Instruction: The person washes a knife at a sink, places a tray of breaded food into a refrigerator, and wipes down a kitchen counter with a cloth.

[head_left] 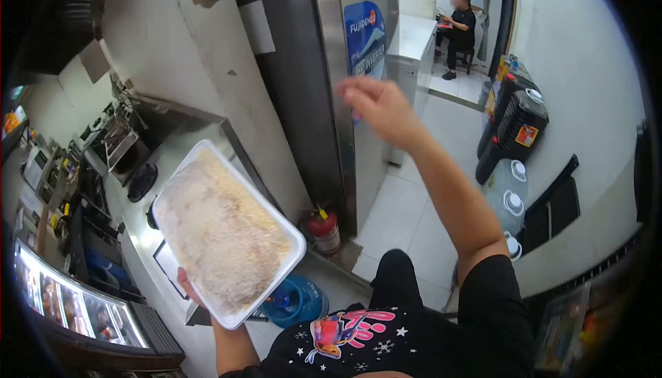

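White tray is sitting gripped in the left hand, low in front and beside the steel counter, its pale, crumbly-looking load spreading nearly to the rim. Up by the steel fridge, the right hand is hovering with loosely curled fingers, seemingly gripping nothing, and whether it's touching the metal we can't tell! One hand is bearing all the weight, so a slackening grip or a knock against the counter could be spilling that load.

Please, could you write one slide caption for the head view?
Left hand holds a white tray of pale, crumbly-looking food; right hand is raised near a Fujidenzo sticker.
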Available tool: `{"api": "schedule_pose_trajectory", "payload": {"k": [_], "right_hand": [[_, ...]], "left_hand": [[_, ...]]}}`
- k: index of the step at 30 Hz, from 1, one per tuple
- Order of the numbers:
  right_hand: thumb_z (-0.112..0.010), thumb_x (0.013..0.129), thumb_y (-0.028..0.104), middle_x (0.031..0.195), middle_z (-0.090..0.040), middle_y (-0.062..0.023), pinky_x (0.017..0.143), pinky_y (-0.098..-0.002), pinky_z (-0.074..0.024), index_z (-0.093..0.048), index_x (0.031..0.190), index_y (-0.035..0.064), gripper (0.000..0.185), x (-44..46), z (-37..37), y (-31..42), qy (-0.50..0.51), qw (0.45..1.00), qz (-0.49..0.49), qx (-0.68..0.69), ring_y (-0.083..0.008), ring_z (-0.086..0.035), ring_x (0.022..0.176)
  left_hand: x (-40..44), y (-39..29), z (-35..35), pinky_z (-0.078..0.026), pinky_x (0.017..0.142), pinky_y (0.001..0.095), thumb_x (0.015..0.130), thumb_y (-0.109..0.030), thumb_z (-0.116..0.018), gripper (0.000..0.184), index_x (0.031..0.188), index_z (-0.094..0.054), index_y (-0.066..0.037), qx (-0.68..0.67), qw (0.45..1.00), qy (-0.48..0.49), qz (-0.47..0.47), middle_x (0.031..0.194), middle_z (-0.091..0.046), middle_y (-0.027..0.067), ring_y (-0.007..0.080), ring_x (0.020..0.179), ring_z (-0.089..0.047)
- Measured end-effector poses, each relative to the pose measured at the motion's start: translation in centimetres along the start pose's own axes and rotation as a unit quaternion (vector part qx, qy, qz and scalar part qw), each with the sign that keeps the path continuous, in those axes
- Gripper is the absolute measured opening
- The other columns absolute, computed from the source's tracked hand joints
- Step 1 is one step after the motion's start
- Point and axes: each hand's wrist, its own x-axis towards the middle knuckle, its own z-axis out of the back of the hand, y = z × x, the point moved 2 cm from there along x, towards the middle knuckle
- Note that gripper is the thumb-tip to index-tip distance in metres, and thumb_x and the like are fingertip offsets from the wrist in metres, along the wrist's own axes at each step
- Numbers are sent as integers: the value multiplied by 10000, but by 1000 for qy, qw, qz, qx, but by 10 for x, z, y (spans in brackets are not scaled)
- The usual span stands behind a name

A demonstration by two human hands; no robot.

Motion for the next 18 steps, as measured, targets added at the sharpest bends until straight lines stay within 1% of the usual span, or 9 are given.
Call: {"api": "schedule_pose_trajectory", "payload": {"k": [3, 5, 7, 9, 10, 11, 14, 17, 18], "right_hand": [[-524, 865, 196, 880, -633, -89, 706, -270, -457, -631, 1021, 45, 242, 60, 42, 16, -162, 951, 216, -150, -137, -585, 809], [-535, 826, 232, 804, -629, -103, 727, -353, -437, -678, 881, 68, 224, 98, 49, 33, -253, 891, 362, -101, -196, -587, 757], [-565, 793, 247, 1058, -544, -234, 897, -403, -403, -560, 1029, -33, 366, 181, 95, 47, -170, 902, 349, -189, -364, -493, 1032], [-544, 794, 208, 1028, -525, -235, 901, -425, -392, -554, 953, -34, 290, 228, 104, 76, -310, 827, 457, -107, -383, -477, 1007], [-550, 792, 201, 1022, -523, -230, 897, -426, -391, -550, 937, -31, 273, 252, 109, 80, -316, 822, 460, -112, -374, -474, 1009], [-555, 790, 194, 1016, -521, -226, 893, -428, -390, -546, 921, -27, 257, 278, 112, 88, -318, 820, 461, -119, -365, -471, 1011], [-551, 795, 197, 995, -521, -222, 876, -428, -396, -550, 926, -25, 258, 312, 118, 99, -221, 886, 394, -105, -361, -473, 1002], [-542, 803, 208, 903, -554, -210, 835, -425, -404, -567, 813, -15, 225, 325, 130, 96, -204, 852, 479, -49, -338, -509, 942], [-548, 769, 240, 862, -575, -180, 815, -424, -402, -601, 786, 15, 232, 336, 124, 96, -229, 854, 460, -76, -323, -527, 899]], "left_hand": [[6, 5, -1, -364, 953, 531, 783, -529, -437, 750, 1363, -280, -80, 47, 998, 41, -5, 1352, -345, 193, 393, 1182, -399], [9, 15, 4, -342, 966, 540, 780, -520, -452, 751, 1367, -275, -86, 62, 996, 0, -58, 1371, -320, 181, 390, 1201, -374], [29, 22, -40, -333, 970, 543, 777, -520, -457, 756, 1370, -271, -89, 97, 991, -45, -74, 1382, -304, 176, 386, 1213, -360], [33, 5, -43, -323, 979, 552, 779, -517, -443, 759, 1381, -247, -100, 88, 981, -114, -131, 1395, -280, 176, 390, 1237, -334], [34, 4, -43, -322, 980, 554, 779, -519, -433, 761, 1384, -239, -101, 80, 971, -149, -167, 1396, -277, 176, 392, 1241, -330], [35, 2, -42, -322, 981, 556, 779, -520, -422, 763, 1387, -230, -102, 74, 959, -184, -201, 1397, -274, 176, 393, 1245, -325], [31, 2, -63, -321, 982, 555, 778, -522, -424, 765, 1387, -230, -101, 92, 923, -257, -273, 1398, -274, 176, 393, 1245, -325], [32, 6, -88, -321, 983, 554, 778, -524, -426, 767, 1387, -230, -101, 111, 898, -294, -308, 1398, -274, 176, 392, 1246, -325], [32, 7, -94, -321, 983, 554, 778, -525, -426, 768, 1387, -229, -101, 112, 892, -302, -316, 1398, -273, 176, 391, 1246, -325]]}}
